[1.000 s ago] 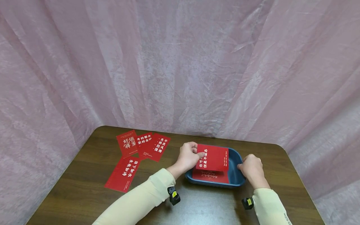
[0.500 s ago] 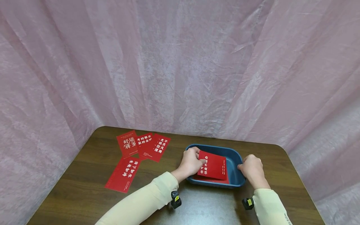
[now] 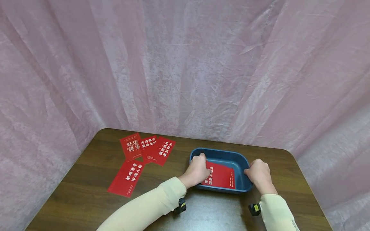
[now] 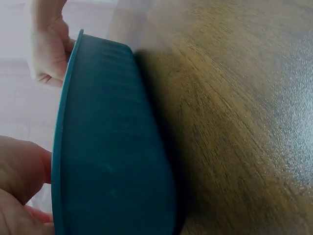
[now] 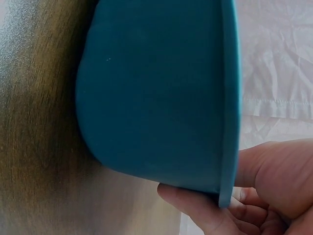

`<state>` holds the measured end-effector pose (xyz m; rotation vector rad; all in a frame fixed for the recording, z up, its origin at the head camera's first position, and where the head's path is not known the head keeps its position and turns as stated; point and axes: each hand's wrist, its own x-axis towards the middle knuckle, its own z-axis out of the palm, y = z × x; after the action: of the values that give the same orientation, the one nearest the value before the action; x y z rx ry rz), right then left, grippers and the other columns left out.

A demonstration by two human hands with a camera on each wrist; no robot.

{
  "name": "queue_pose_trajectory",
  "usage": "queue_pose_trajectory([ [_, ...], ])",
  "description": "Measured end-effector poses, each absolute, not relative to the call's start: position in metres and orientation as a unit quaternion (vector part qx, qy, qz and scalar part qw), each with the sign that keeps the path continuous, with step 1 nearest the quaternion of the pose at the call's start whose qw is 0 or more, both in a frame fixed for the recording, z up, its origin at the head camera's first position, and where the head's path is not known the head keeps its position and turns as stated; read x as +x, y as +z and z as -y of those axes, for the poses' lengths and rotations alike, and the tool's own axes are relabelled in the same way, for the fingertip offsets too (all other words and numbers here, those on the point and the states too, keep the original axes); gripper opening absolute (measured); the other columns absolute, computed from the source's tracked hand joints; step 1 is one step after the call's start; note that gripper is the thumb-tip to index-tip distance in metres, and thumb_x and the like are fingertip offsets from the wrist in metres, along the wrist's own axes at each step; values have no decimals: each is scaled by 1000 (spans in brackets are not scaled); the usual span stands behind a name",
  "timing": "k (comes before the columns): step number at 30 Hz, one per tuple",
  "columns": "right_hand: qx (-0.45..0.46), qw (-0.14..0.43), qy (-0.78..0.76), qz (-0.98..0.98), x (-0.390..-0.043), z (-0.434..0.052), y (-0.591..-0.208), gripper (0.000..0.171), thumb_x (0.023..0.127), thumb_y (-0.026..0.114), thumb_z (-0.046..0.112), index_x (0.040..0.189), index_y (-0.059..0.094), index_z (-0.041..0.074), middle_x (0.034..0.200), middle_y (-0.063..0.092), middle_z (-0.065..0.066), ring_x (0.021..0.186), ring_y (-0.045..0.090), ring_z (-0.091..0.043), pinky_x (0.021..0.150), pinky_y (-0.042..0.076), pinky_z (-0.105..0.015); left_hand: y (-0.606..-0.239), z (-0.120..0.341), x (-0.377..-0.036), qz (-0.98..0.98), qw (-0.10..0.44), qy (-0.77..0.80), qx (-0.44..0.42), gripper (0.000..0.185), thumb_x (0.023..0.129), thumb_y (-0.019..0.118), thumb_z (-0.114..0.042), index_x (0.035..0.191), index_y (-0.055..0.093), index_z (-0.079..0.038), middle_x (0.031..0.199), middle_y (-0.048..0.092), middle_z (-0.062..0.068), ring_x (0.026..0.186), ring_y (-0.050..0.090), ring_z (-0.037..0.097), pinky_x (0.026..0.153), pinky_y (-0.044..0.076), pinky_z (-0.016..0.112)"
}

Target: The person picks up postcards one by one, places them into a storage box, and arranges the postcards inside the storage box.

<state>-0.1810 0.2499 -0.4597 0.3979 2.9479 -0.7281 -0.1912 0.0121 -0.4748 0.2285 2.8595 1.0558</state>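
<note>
A blue plastic tray [image 3: 241, 170] stands on the wooden table, with a red card [image 3: 222, 176] with white writing lying low inside it. My left hand [image 3: 197, 171] reaches over the tray's left end and holds the card's left edge, its thumb on top of the card; the fingertips are hidden. Seen from the left wrist, the tray wall [image 4: 112, 142] hides what the fingers hold. My right hand [image 3: 258, 175] pinches the tray's right rim, and the right wrist view has one finger under the rim, against the outer wall [image 5: 161, 98].
Several red cards with white writing lie on the table's left: one [image 3: 126, 178] nearer, others overlapping behind it, such as the rightmost card [image 3: 160, 150]. A pink curtain [image 3: 185, 70] hangs behind the table [image 3: 81, 189].
My left hand has lowered the red card from above the tray down into it, where the card now lies nearly flat. The right hand has stayed on the rim.
</note>
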Motion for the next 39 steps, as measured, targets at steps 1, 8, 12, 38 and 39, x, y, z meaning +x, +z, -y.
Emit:
queue_pose_trajectory([
  [1,131,41,-239,-961,-181,-250,-460,36,81,66,13,48,50,9,43,37,1,42,40,-14,40,33,-23,-475,-12,-191,-939,41,333,80,35,74,77,-20,94,53,-7,76,62,6,61,57,9,51,49,24],
  [8,130,36,-233,-963,-182,-250,-460,40,80,67,14,46,46,10,43,34,2,41,36,-13,40,31,-24,-475,-13,-191,-963,9,232,138,13,71,72,-14,68,60,-10,62,58,1,54,51,8,48,43,24],
  [12,124,28,-224,-966,-182,-250,-460,42,79,67,14,45,44,11,43,33,3,44,36,-13,40,29,-25,-475,-12,-189,-970,-28,168,174,9,72,69,-11,66,61,-11,63,62,2,59,58,11,53,49,28],
  [38,133,40,-234,-962,-179,-249,-462,41,81,66,14,46,44,11,43,32,3,40,35,-12,40,30,-23,-425,37,-230,-946,-40,201,250,30,75,65,-1,102,67,-14,101,66,3,85,58,12,73,52,27],
  [39,133,39,-235,-962,-179,-248,-462,41,81,66,14,46,44,11,43,32,3,40,35,-12,40,30,-23,-426,45,-236,-946,-43,207,244,31,74,65,2,100,67,-14,101,66,4,85,59,13,74,52,28],
])
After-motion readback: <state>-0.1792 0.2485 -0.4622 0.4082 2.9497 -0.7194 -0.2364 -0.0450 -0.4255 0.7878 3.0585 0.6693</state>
